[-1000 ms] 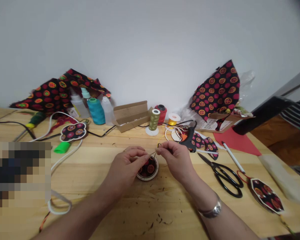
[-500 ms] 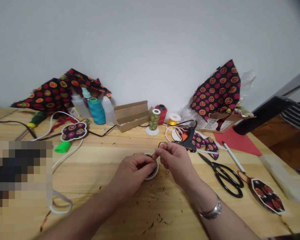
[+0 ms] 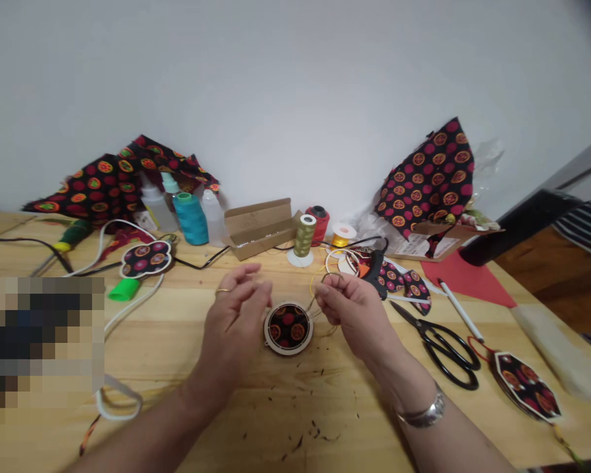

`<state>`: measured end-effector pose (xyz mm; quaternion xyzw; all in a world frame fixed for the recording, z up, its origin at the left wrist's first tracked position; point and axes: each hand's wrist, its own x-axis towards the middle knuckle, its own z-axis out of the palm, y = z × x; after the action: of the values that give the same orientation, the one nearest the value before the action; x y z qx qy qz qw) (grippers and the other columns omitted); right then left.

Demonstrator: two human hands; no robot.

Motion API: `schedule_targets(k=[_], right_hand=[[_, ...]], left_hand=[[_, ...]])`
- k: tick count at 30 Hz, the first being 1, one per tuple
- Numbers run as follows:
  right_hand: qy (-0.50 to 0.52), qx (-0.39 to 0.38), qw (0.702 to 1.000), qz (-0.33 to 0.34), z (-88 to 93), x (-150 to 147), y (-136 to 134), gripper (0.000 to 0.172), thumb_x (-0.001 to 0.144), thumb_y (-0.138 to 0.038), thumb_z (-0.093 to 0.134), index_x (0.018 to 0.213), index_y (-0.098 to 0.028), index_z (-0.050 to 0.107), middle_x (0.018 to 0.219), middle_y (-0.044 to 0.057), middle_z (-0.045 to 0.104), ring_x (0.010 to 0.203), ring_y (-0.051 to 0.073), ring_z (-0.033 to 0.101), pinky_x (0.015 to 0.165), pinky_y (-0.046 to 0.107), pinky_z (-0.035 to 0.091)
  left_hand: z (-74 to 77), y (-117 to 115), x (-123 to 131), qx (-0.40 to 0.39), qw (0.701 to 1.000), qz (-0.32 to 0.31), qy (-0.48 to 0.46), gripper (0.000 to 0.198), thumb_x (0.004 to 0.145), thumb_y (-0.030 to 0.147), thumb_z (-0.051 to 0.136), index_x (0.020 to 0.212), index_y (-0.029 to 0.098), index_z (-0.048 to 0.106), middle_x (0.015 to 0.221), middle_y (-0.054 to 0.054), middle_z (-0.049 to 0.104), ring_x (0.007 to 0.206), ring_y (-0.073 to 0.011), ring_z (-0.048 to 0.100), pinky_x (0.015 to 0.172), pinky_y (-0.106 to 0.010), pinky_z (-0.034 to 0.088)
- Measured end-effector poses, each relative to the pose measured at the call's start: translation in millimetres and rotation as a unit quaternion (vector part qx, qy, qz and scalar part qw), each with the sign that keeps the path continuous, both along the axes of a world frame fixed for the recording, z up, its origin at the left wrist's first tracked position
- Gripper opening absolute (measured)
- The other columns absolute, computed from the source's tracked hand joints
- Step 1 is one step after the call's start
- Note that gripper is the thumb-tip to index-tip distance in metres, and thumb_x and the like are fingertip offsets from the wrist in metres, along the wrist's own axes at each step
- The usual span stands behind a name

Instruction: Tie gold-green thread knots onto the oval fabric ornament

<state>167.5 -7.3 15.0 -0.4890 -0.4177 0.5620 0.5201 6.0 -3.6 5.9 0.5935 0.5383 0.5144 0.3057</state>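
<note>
A round disc with a pale rim and black, red and orange patterned fabric lies flat on the wooden table. Just left of it, my left hand is raised with its fingers apart and nothing in them. My right hand, on the disc's other side, pinches a thin olive cord between thumb and fingers. The cord runs from the disc's right edge up to the pinch, and a loop of it hangs below the hand.
Black scissors and a white pen lie right of my right hand. An octagonal patterned piece is further right. Behind stand thread spools, an open cardboard box and a teal spool. Small dark scraps lie in front.
My left hand has let go at the disc and moved left, uncovering the patterned fabric. My right hand has shifted slightly right with the cord.
</note>
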Motion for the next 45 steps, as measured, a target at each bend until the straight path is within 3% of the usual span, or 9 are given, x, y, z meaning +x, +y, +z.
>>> schedule_targets(k=[3, 7, 9, 14, 21, 26, 33, 39, 45], right_hand=[[-0.029, 0.004, 0.999, 0.012, -0.7, -2, -2, 0.02, 0.068, -0.029, 0.064, 0.061, -0.015, 0.052, 0.05, -0.005, 0.05, 0.041, 0.004, 0.034, 0.039, 0.018, 0.022], [-0.066, 0.007, 0.997, 0.028, -0.3, -9, -5, 0.017, 0.068, -0.026, 0.063, 0.058, -0.016, 0.053, 0.049, -0.005, 0.051, 0.041, 0.005, 0.035, 0.04, 0.019, 0.025], [-0.069, 0.003, 0.997, 0.037, 0.8, -12, -6, 0.016, 0.066, -0.025, 0.064, 0.057, -0.016, 0.054, 0.049, -0.005, 0.052, 0.041, 0.005, 0.038, 0.041, 0.019, 0.028], [-0.069, -0.013, 0.997, 0.043, 1.8, -14, -5, 0.017, 0.066, -0.023, 0.063, 0.054, -0.016, 0.053, 0.046, -0.005, 0.053, 0.04, 0.005, 0.041, 0.041, 0.018, 0.031], [-0.067, -0.007, 0.997, 0.033, -6.4, -11, -2, 0.014, 0.065, -0.021, 0.064, 0.056, -0.016, 0.055, 0.047, -0.005, 0.053, 0.042, 0.006, 0.042, 0.043, 0.019, 0.032], [-0.093, 0.003, 0.995, 0.023, -8.1, -12, -2, 0.012, 0.064, -0.021, 0.064, 0.058, -0.016, 0.056, 0.049, -0.004, 0.054, 0.044, 0.007, 0.043, 0.045, 0.02, 0.033], [-0.098, 0.01, 0.995, 0.022, -4.4, -11, -3, 0.013, 0.064, -0.022, 0.065, 0.058, -0.016, 0.055, 0.048, -0.005, 0.053, 0.044, 0.007, 0.043, 0.045, 0.02, 0.033], [-0.093, 0.013, 0.995, 0.022, -4.4, -11, -3, 0.013, 0.064, -0.023, 0.067, 0.06, -0.016, 0.056, 0.05, -0.004, 0.055, 0.046, 0.007, 0.045, 0.046, 0.02, 0.035], [-0.092, 0.022, 0.995, 0.021, -4.6, -10, -4, 0.015, 0.064, -0.024, 0.068, 0.059, -0.016, 0.056, 0.051, -0.004, 0.054, 0.046, 0.007, 0.045, 0.045, 0.019, 0.036]], left_hand=[[-2.2, -3, 3, 0.021, 0.997, -0.015, -0.067, 0.012, 0.08, 0.029, 0.053, 0.078, 0.02, 0.06, 0.123, -0.005, 0.053, 0.119, -0.0198, 0.043, 0.098, -0.03, 0.033], [-5.7, -8, 8, -0.11, 0.972, -0.174, -0.113, 0.032, 0.084, 0.031, 0.048, 0.113, 0.021, 0.055, 0.12, -0.005, 0.059, 0.111, -0.0184, 0.052, 0.091, -0.029, 0.042], [-7.3, -9, 8, -0.156, 0.959, -0.212, -0.105, 0.038, 0.085, 0.034, 0.047, 0.12, 0.022, 0.051, 0.117, -0.005, 0.061, 0.106, -0.019, 0.055, 0.088, -0.029, 0.044], [-7.1, -8, 7, -0.177, 0.96, -0.202, -0.081, 0.036, 0.083, 0.036, 0.047, 0.113, 0.02, 0.059, 0.103, -0.004, 0.067, 0.093, -0.0203, 0.06, 0.079, -0.029, 0.047], [-3.8, -7, 8, -0.169, 0.955, -0.236, -0.055, 0.031, 0.08, 0.032, 0.053, 0.105, 0.021, 0.065, 0.087, -0.001, 0.07, 0.078, -0.0172, 0.061, 0.068, -0.024, 0.048], [-5.9, -6, 7, -0.147, 0.971, -0.19, -0.021, 0.018, 0.077, 0.029, 0.057, 0.084, 0.021, 0.072, 0.077, 0.001, 0.071, 0.071, -0.0155, 0.061, 0.066, -0.023, 0.047], [-2.5, -5, 7, -0.195, 0.963, -0.17, -0.075, 0.013, 0.072, 0.028, 0.062, 0.077, 0.021, 0.073, 0.073, 0.001, 0.072, 0.068, -0.0152, 0.062, 0.064, -0.022, 0.047], [-5.9, -2, 6, -0.259, 0.926, -0.2, -0.187, 0.016, 0.069, 0.031, 0.066, 0.077, 0.018, 0.072, 0.071, -0.001, 0.07, 0.062, -0.0133, 0.058, 0.057, -0.022, 0.043], [-5.0, -3, 7, -0.29, 0.909, -0.201, -0.221, 0.016, 0.066, 0.029, 0.067, 0.074, 0.016, 0.072, 0.057, 0.0, 0.063, 0.042, -0.0057, 0.04, 0.041, -0.018, 0.026]])
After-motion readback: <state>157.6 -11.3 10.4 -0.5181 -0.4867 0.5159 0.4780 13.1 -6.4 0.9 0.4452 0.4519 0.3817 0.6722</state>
